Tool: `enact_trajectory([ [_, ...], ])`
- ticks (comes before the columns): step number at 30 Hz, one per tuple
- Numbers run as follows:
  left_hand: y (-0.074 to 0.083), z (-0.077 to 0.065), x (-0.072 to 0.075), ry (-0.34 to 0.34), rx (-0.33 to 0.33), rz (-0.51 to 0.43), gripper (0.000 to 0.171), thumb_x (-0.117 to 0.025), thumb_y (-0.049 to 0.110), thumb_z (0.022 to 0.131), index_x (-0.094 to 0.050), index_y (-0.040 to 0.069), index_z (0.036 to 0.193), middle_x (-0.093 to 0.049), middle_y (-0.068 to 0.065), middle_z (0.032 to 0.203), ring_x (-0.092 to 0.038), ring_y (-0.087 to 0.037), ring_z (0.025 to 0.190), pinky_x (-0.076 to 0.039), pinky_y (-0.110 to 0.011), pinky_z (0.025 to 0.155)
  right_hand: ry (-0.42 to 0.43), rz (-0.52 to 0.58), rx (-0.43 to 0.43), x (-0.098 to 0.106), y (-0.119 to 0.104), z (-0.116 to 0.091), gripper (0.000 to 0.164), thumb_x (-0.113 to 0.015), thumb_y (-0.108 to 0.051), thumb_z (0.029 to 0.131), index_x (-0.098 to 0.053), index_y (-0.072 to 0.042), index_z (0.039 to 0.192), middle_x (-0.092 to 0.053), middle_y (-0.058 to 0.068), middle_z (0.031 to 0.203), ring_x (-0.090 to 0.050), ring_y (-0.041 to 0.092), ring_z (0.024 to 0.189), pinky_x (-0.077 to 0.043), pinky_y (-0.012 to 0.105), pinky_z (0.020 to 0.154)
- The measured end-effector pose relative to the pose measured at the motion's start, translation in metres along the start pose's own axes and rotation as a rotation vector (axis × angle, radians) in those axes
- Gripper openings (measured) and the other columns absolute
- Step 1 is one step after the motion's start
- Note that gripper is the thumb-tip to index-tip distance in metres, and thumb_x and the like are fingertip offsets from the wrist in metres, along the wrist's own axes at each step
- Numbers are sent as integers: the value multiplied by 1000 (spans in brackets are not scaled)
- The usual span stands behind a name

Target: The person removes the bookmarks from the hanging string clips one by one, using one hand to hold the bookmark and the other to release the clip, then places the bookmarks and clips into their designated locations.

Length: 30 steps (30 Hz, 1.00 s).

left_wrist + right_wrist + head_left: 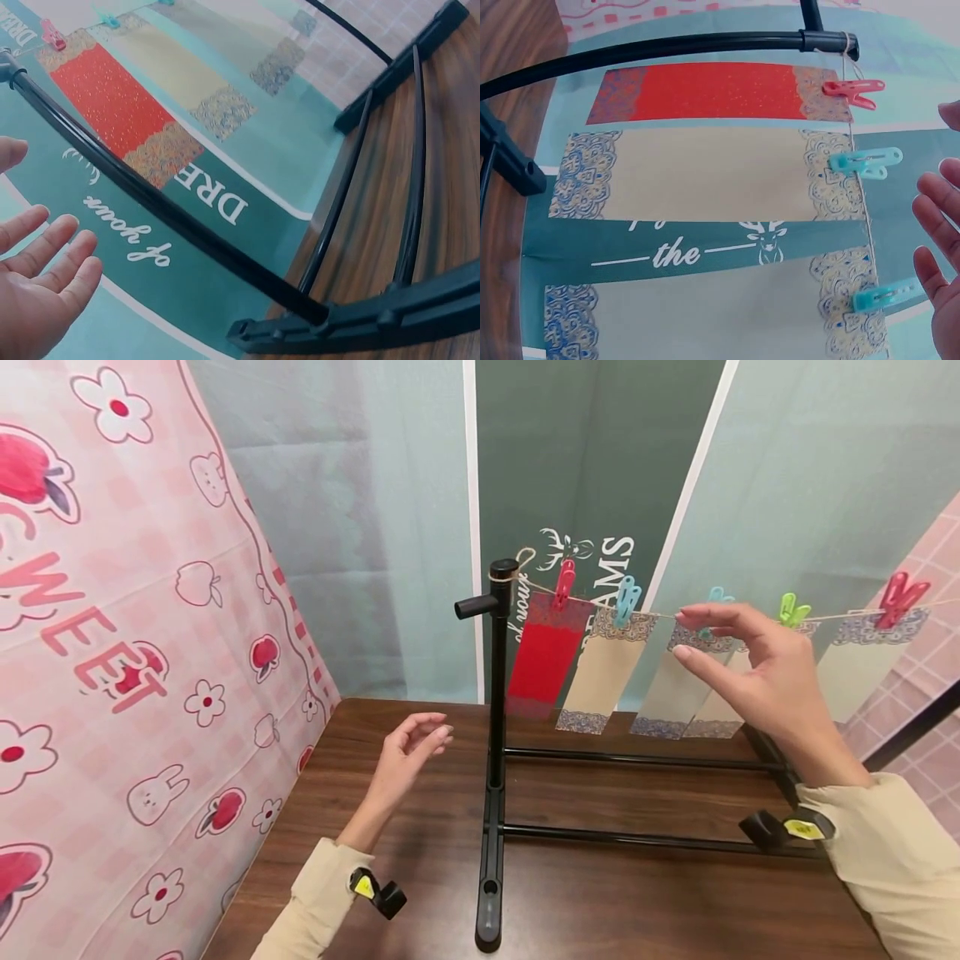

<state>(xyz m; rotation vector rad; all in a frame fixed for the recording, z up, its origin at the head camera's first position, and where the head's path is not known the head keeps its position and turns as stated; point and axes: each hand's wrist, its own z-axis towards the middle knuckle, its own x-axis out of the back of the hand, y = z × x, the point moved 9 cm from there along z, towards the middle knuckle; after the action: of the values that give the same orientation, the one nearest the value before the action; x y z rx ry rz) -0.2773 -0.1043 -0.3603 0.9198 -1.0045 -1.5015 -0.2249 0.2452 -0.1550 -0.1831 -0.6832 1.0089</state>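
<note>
My right hand [776, 681] is raised at the string [660, 615], thumb and fingers apart with nothing between them. It overlaps a grey-white paper strip [660, 697] with a lace-patterned border, which hangs from a blue clothespin [885, 296]. To its left hang a cream strip [606, 670] under another blue clothespin [627, 602] and a red strip [546, 662] under a red clothespin [564, 585]. Further right are a green clothespin [792, 608] and a second red clothespin [900, 600]. My left hand [405, 756], fingers loosely bent and holding nothing, hovers left of the black post [497, 693].
The string is tied around the top of the post, below its cap. A black foot [490, 868] and two crossbars [622, 837] stand on the brown wooden table [360, 860]. Pink patterned cloth [165, 635] lines the left side; a green curtain [592, 443] hangs behind.
</note>
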Motion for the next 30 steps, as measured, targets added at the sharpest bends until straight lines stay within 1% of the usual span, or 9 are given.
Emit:
enact_trajectory([
  [3, -1, 1, -5, -21, 35, -25, 27, -59, 9, 97, -56, -6, 119, -65, -19, 106, -65, -25, 96, -54, -38, 84, -7, 9, -6, -3, -5, 5, 37, -74, 11, 75, -65, 8, 112, -70, -2, 104, -61, 5, 97, -42, 17, 87],
  [7, -2, 2, -12, -42, 75, -61, 28, -59, 11, 97, -56, -7, 119, -65, -18, 106, -65, -26, 95, -52, -43, 86, -18, 4, -2, -7, -3, 12, 38, -74, 10, 76, -65, 7, 112, -70, 0, 105, -60, 5, 99, -41, 18, 88],
  [13, -6, 3, -21, -35, 120, -125, 28, -59, 10, 96, -56, -7, 118, -66, -15, 106, -64, -31, 97, -47, -53, 91, -33, -12, 42, -13, 1, 23, 39, -76, 10, 74, -66, 6, 112, -69, 5, 105, -60, 5, 100, -42, 19, 90],
  [15, -8, 3, -24, -29, 128, -139, 27, -59, 10, 96, -56, -6, 118, -66, -14, 105, -64, -31, 96, -45, -56, 92, -43, -17, 55, -16, 2, 26, 41, -77, 10, 73, -66, 5, 113, -69, 7, 106, -60, 5, 100, -42, 19, 90],
  [18, -12, 4, -29, -21, 134, -168, 27, -59, 9, 96, -56, -6, 118, -65, -17, 106, -64, -32, 96, -48, -52, 91, -55, -39, 61, -20, 1, 29, 43, -78, 9, 73, -67, 2, 114, -69, 7, 106, -59, 4, 101, -42, 19, 90],
  [19, -13, 4, -30, -17, 136, -180, 26, -59, 9, 96, -56, -6, 117, -65, -21, 108, -64, -31, 96, -49, -49, 90, -55, -44, 63, -21, 1, 31, 44, -79, 8, 73, -67, 1, 115, -70, 8, 106, -59, 4, 101, -42, 19, 90],
  [22, -14, 4, -34, -4, 135, -209, 27, -58, 8, 96, -55, -8, 118, -63, -23, 108, -64, -30, 97, -53, -40, 86, -56, -47, 59, -25, -1, 34, 43, -79, 7, 73, -68, -1, 115, -70, 8, 106, -59, 3, 100, -41, 20, 89],
  [26, -15, 4, -39, 4, 130, -245, 26, -57, 7, 97, -55, -8, 117, -63, -23, 109, -63, -34, 100, -52, -41, 88, -59, -45, 52, -28, -1, 38, 43, -80, 5, 74, -68, -3, 114, -70, 8, 106, -59, 4, 99, -41, 20, 87],
  [30, -17, 5, -46, -6, 123, -286, 29, -56, 8, 98, -53, -10, 119, -58, -31, 115, -63, -33, 101, -52, -40, 88, -70, -51, 35, -32, 0, 42, 42, -80, 1, 75, -69, -6, 115, -69, 5, 107, -59, 5, 99, -40, 20, 88],
])
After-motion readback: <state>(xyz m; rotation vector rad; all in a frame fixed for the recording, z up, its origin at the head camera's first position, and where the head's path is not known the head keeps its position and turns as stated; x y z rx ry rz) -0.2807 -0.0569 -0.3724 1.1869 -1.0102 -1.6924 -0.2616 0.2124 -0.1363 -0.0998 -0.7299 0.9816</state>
